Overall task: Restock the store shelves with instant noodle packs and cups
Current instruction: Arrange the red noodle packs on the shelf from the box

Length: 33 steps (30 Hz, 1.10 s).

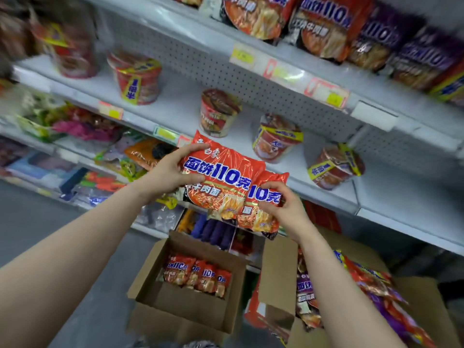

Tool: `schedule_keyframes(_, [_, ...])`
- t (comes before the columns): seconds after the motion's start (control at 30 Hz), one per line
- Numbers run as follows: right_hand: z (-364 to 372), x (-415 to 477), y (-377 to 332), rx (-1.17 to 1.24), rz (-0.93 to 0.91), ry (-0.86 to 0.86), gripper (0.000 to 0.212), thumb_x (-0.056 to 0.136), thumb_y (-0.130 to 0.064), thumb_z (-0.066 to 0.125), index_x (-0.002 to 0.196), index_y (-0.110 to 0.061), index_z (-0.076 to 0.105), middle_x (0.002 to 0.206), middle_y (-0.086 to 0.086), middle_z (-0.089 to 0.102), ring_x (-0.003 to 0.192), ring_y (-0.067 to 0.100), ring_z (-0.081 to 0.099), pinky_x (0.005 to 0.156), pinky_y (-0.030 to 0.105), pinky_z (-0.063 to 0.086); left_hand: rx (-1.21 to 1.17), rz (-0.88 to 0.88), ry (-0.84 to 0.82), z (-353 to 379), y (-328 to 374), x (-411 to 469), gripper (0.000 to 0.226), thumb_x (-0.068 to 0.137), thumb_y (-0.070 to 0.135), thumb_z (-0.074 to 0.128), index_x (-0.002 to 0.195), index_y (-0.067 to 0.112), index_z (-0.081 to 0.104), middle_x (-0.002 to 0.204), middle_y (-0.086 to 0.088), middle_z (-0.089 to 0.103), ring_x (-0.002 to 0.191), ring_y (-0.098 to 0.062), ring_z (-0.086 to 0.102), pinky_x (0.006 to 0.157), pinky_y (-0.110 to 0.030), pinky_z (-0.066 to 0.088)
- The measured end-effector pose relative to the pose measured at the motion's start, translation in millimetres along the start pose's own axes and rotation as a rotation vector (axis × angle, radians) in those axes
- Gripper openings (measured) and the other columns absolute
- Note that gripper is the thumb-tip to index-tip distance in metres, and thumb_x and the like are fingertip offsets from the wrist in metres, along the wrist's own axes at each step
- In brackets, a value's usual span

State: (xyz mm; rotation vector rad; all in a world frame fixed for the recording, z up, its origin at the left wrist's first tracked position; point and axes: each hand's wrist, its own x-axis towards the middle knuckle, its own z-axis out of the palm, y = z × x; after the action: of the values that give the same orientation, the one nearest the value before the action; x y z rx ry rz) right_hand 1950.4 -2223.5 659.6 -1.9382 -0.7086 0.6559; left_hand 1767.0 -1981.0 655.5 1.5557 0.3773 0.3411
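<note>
While held out ahead over the floor boxes, both hands busy with one load. Left hand (170, 172) curled round the left end of the front pack, thumb on its face. Right hand (283, 207) pinching the right end of the rear pack. Between them, two orange noodle packs (221, 182), overlapped, long axis running left to right and dipping toward the right.

Below, an open cardboard box (150, 267) with more boxed packs (195, 275) standing inside. Beside it, a second box (276, 267) of purple and orange packs.

Just beyond the held pair, the middle shelf (180, 106), dotted with noodle cups (218, 113). Farther off, the top shelf (213, 43), with matching shelved packs (256, 13) up and right of the grip.

Likely next: lift up-right, right hand nearer that row.
</note>
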Motion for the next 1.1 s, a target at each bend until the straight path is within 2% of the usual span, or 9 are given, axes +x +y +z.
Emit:
schedule_keyframes(0.1, [-24.9,-9.9,-26.9,-0.038,-0.074,0.037,0.036,0.084,-0.01,0.077,0.105,-0.037,0.065,0.114,-0.024,0.063,0.1,0.013,0.067,0.08,0.047,0.06,-0.007,0.059,-0.016,4.9,31.5,6.8,0.07,0.079,0.002,0.076,0.134,0.038,0.053,0.127,-0.006,0.057,0.098,-0.013,0.069,0.075,-0.029,0.058])
schedule_keyframes(0.23, [-55.8,-16.0,-61.2,-0.079,-0.173,0.093,0.04,0.082,-0.011,0.079,0.105,-0.041,0.065,0.123,-0.011,0.063,0.113,0.022,0.062,0.089,0.049,0.056,0.013,0.148,-0.052,5.7,71.8,15.1,0.07,0.076,0.008,0.077,0.133,0.041,0.053,0.126,-0.008,0.058,0.1,-0.017,0.069,0.077,-0.035,0.059])
schedule_keyframes(0.33, [-76.6,-23.3,-92.7,-0.051,-0.216,0.123,0.041,0.082,-0.01,0.079,0.105,-0.041,0.066,0.116,-0.003,0.067,0.099,0.022,0.07,0.079,0.051,0.06,0.033,0.215,-0.063,6.7,105.8,19.7,0.07,0.076,0.011,0.078,0.133,0.042,0.052,0.126,-0.005,0.059,0.101,-0.019,0.069,0.079,-0.039,0.06])
schedule_keyframes(0.47, [-95.3,-32.3,-135.6,0.02,-0.297,0.176,0.038,0.082,-0.005,0.077,0.103,-0.034,0.067,0.107,-0.002,0.07,0.089,0.018,0.073,0.069,0.042,0.062,0.0,0.292,-0.058,7.4,151.0,25.6,0.068,0.082,0.004,0.073,0.137,0.036,0.05,0.124,-0.001,0.059,0.1,-0.015,0.069,0.077,-0.035,0.06])
schedule_keyframes(0.7, [-117.3,-21.4,-180.3,0.047,-0.373,0.219,0.038,0.083,-0.006,0.076,0.105,-0.035,0.066,0.116,0.002,0.067,0.092,0.019,0.072,0.07,0.04,0.061,-0.023,0.383,-0.048,-0.6,199.5,44.6,0.067,0.082,0.004,0.073,0.137,0.036,0.05,0.129,0.002,0.056,0.107,-0.014,0.066,0.078,-0.033,0.059])
schedule_keyframes(0.87, [-134.6,-4.0,-198.7,0.094,-0.408,0.213,0.037,0.084,-0.002,0.074,0.105,-0.032,0.066,0.118,0.006,0.065,0.097,0.025,0.071,0.074,0.045,0.061,-0.024,0.423,0.009,-2.6,218.8,56.0,0.066,0.083,0.003,0.072,0.136,0.037,0.051,0.129,0.003,0.055,0.104,-0.01,0.067,0.075,-0.027,0.058])
schedule_keyframes(0.97, [-147.1,11.7,-212.9,0.085,-0.443,0.254,0.037,0.084,0.0,0.074,0.103,-0.031,0.066,0.114,0.002,0.065,0.09,0.017,0.073,0.068,0.036,0.06,-0.046,0.446,0.044,-4.2,226.2,63.4,0.065,0.085,0.001,0.07,0.136,0.036,0.051,0.131,0.003,0.055,0.103,-0.01,0.067,0.074,-0.024,0.057])
schedule_keyframes(1.03, [-157.2,24.1,-223.3,0.092,-0.465,0.283,0.037,0.084,0.002,0.073,0.103,-0.029,0.065,0.111,-0.001,0.065,0.087,0.013,0.072,0.065,0.03,0.059,-0.046,0.466,0.074,-6.6,229.2,71.9,0.065,0.084,0.002,0.071,0.135,0.037,0.053,0.132,0.004,0.055,0.106,-0.014,0.066,0.078,-0.028,0.058])
schedule_keyframes(1.1, [-168.7,39.0,-232.4,0.103,-0.47,0.3,0.037,0.084,0.002,0.072,0.107,-0.026,0.065,0.111,-0.001,0.064,0.088,0.013,0.072,0.065,0.031,0.06,-0.019,0.491,0.107,-10.2,233.4,81.8,0.066,0.081,0.004,0.074,0.134,0.036,0.053,0.132,0.005,0.054,0.109,-0.017,0.065,0.084,-0.034,0.059])
